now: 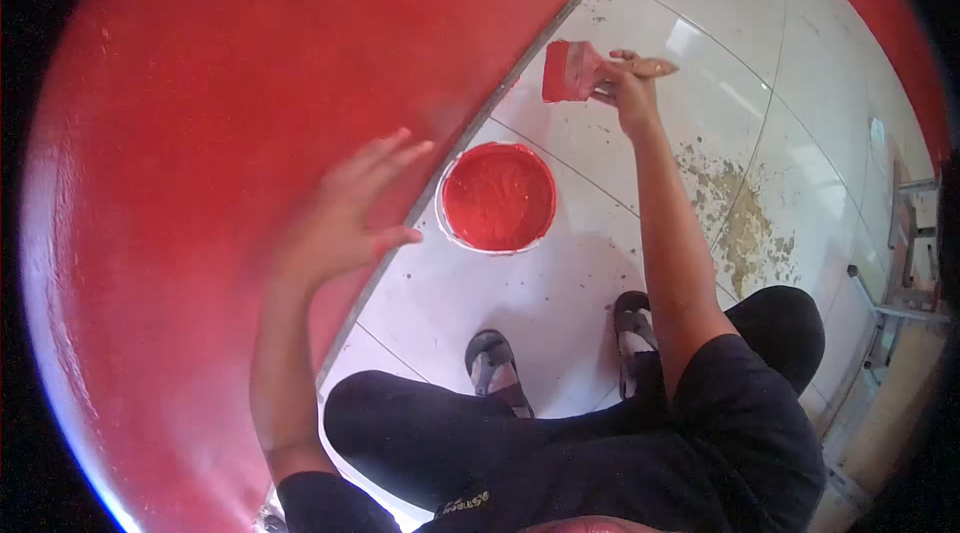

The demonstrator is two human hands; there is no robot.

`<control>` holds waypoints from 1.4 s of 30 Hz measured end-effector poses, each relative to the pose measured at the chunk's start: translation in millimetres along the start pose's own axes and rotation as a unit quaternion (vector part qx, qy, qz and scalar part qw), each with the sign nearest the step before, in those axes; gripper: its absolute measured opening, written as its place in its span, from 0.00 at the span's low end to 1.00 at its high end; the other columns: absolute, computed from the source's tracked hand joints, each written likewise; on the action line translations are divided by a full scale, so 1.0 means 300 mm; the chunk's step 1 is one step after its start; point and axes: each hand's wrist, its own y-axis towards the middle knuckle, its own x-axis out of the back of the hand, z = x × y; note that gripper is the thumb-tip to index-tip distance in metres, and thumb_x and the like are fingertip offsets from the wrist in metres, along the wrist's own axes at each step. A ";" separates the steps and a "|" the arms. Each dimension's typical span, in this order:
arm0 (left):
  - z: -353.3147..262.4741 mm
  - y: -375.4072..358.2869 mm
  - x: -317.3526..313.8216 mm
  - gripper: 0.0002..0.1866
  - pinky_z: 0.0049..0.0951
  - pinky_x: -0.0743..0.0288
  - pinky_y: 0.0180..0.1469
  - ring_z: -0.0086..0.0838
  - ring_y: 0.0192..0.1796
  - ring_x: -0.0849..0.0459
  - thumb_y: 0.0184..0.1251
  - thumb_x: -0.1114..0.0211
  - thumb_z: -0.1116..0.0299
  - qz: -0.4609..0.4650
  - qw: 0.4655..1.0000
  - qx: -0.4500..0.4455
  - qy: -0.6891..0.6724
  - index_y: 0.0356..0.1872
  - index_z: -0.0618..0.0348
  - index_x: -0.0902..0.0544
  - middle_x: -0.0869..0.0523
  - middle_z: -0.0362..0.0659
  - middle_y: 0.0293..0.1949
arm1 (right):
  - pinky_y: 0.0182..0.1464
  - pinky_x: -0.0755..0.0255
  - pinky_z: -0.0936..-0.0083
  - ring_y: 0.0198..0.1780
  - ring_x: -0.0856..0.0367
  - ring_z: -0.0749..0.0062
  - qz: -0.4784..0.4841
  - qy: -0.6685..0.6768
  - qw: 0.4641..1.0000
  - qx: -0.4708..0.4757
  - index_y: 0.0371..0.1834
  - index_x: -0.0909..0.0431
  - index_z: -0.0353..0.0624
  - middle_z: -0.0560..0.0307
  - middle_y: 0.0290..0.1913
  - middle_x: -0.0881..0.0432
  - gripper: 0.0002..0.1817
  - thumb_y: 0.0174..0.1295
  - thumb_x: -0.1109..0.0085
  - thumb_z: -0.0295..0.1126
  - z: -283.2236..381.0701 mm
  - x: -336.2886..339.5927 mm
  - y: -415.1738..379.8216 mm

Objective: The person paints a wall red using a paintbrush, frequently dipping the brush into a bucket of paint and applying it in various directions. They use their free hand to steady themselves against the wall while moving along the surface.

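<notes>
A wide brush (574, 72), its bristles coated in red paint, is gripped in my right hand (628, 88) over the tiled floor. Its wooden handle points to the right, its bristles to the left toward the red wall (220, 83). My left hand (350, 218), slightly blurred, is in front of the red wall with fingers spread and nothing in it. Between my hands, nearer to me, a white-rimmed bucket (498, 198) of red paint stands on the floor beside the wall's base.
White floor tiles (560, 283) carry small paint specks and a brownish stained patch (750, 233) at the right. A metal ladder-like frame (905, 313) stands at the far right. My sandalled feet are below the bucket.
</notes>
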 end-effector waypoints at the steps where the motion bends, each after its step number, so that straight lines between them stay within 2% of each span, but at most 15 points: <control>1: 0.037 0.003 -0.087 0.43 0.52 0.50 0.76 0.43 0.78 0.49 0.49 0.25 0.51 0.027 0.996 -0.003 -0.080 0.70 0.42 0.32 0.40 0.44 0.75 | 0.38 0.18 0.64 0.36 0.16 0.66 0.035 -0.013 0.999 0.013 0.45 0.31 0.41 0.55 0.38 0.21 0.14 0.57 0.41 0.24 0.024 0.004 -0.015; 5: 0.163 -0.023 -0.316 0.39 0.54 0.49 0.75 0.44 0.77 0.45 0.48 0.24 0.53 0.026 0.995 -0.024 0.095 0.66 0.42 0.27 0.38 0.42 0.74 | 0.34 0.17 0.68 0.35 0.17 0.66 0.156 -0.119 0.977 0.089 0.42 0.27 0.37 0.53 0.39 0.21 0.12 0.55 0.38 0.23 0.190 -0.126 -0.141; 7: 0.212 -0.019 -0.360 0.29 0.56 0.47 0.73 0.43 0.75 0.40 0.51 0.26 0.57 -0.029 0.983 -0.096 0.151 0.58 0.43 0.21 0.30 0.40 0.69 | 0.34 0.18 0.72 0.34 0.18 0.72 0.174 -0.150 0.970 0.077 0.34 0.26 0.40 0.60 0.32 0.22 0.08 0.52 0.37 0.22 0.227 -0.190 -0.217; 10: 0.243 -0.016 -0.432 0.17 0.56 0.45 0.72 0.40 0.73 0.36 0.56 0.30 0.61 -0.065 0.981 -0.127 0.134 0.47 0.48 0.17 0.21 0.39 0.60 | 0.28 0.25 0.78 0.28 0.19 0.77 0.288 -0.308 0.904 0.066 0.31 0.23 0.36 0.61 0.24 0.22 0.10 0.46 0.33 0.19 0.229 -0.239 -0.293; 13: 0.241 -0.021 -0.464 0.11 0.54 0.44 0.71 0.38 0.69 0.31 0.60 0.33 0.63 -0.093 0.982 -0.125 0.104 0.43 0.51 0.18 0.17 0.39 0.50 | 0.27 0.27 0.78 0.25 0.21 0.77 0.385 -0.347 0.855 0.031 0.29 0.23 0.37 0.61 0.23 0.22 0.09 0.45 0.33 0.19 0.146 -0.264 -0.340; 17: 0.216 -0.027 -0.455 0.09 0.52 0.43 0.71 0.37 0.62 0.27 0.62 0.35 0.63 -0.123 0.976 -0.143 0.107 0.40 0.53 0.19 0.17 0.39 0.44 | 0.28 0.27 0.78 0.25 0.23 0.79 0.399 -0.356 0.845 0.012 0.26 0.22 0.39 0.64 0.21 0.23 0.07 0.46 0.34 0.19 -0.005 -0.297 -0.392; 19: 0.199 -0.020 -0.437 0.06 0.50 0.41 0.68 0.35 0.54 0.25 0.65 0.38 0.64 -0.139 0.973 -0.157 0.100 0.36 0.53 0.20 0.16 0.37 0.40 | 0.30 0.25 0.72 0.24 0.21 0.71 0.396 -0.341 0.851 -0.061 0.25 0.22 0.40 0.58 0.20 0.21 0.07 0.49 0.32 0.25 -0.036 -0.323 -0.427; 22: 0.161 -0.035 -0.419 0.07 0.45 0.39 0.62 0.34 0.50 0.25 0.64 0.37 0.63 -0.130 0.978 -0.138 0.082 0.35 0.54 0.20 0.16 0.37 0.37 | 0.35 0.24 0.64 0.27 0.22 0.50 0.360 -0.546 0.742 0.147 0.26 0.21 0.41 0.44 0.25 0.19 0.16 0.53 0.31 0.43 -0.098 -0.339 -0.457; 23: 0.154 -0.043 -0.416 0.07 0.45 0.39 0.62 0.34 0.50 0.25 0.64 0.37 0.63 -0.128 0.978 -0.141 0.083 0.35 0.54 0.20 0.16 0.37 0.37 | 0.35 0.24 0.64 0.27 0.22 0.50 0.357 -0.545 0.744 0.147 0.26 0.21 0.41 0.44 0.25 0.19 0.16 0.53 0.31 0.43 -0.113 -0.332 -0.461; 25: 0.142 -0.059 -0.415 0.10 0.42 0.37 0.57 0.34 0.45 0.25 0.61 0.34 0.61 -0.130 0.977 -0.145 0.082 0.35 0.55 0.20 0.17 0.37 0.36 | 0.29 0.28 0.75 0.24 0.23 0.75 0.368 -0.491 0.778 0.133 0.23 0.22 0.38 0.55 0.17 0.25 0.06 0.48 0.33 0.26 -0.124 -0.321 -0.477; 26: 0.133 -0.068 -0.416 0.10 0.42 0.37 0.57 0.34 0.45 0.25 0.61 0.34 0.61 -0.129 0.977 -0.145 0.084 0.35 0.55 0.20 0.17 0.37 0.36 | 0.29 0.28 0.75 0.24 0.23 0.75 0.367 -0.490 0.779 0.133 0.23 0.22 0.38 0.55 0.17 0.25 0.06 0.48 0.33 0.26 -0.120 -0.312 -0.471; 28: 0.114 -0.091 -0.411 0.11 0.40 0.37 0.56 0.34 0.44 0.26 0.59 0.32 0.59 -0.135 0.978 -0.140 0.072 0.33 0.56 0.18 0.17 0.37 0.34 | 0.32 0.26 0.78 0.29 0.21 0.79 0.417 -0.350 0.838 -0.044 0.24 0.22 0.40 0.60 0.20 0.22 0.05 0.47 0.34 0.22 -0.087 -0.300 -0.456; 31: 0.098 -0.118 -0.365 0.11 0.39 0.35 0.53 0.34 0.43 0.26 0.57 0.30 0.59 -0.065 0.991 -0.107 0.053 0.31 0.56 0.14 0.17 0.39 0.31 | 0.31 0.25 0.80 0.31 0.20 0.81 0.384 -0.298 0.874 0.003 0.25 0.23 0.40 0.63 0.24 0.21 0.07 0.46 0.34 0.19 -0.055 -0.288 -0.439; 38: 0.090 -0.162 -0.323 0.08 0.39 0.30 0.47 0.35 0.39 0.22 0.54 0.29 0.64 -0.009 0.998 -0.053 0.026 0.31 0.56 0.10 0.16 0.45 0.27 | 0.35 0.16 0.67 0.34 0.18 0.72 0.314 -0.096 0.935 -0.137 0.30 0.28 0.45 0.63 0.32 0.22 0.11 0.51 0.35 0.18 -0.176 -0.197 -0.374; 42: 0.048 -0.175 -0.270 0.08 0.41 0.27 0.46 0.39 0.40 0.19 0.53 0.28 0.67 0.112 0.993 0.019 -0.031 0.32 0.58 0.10 0.15 0.50 0.30 | 0.36 0.15 0.63 0.34 0.18 0.69 0.268 0.014 0.943 -0.196 0.33 0.32 0.47 0.60 0.32 0.22 0.14 0.54 0.36 0.19 -0.205 -0.196 -0.399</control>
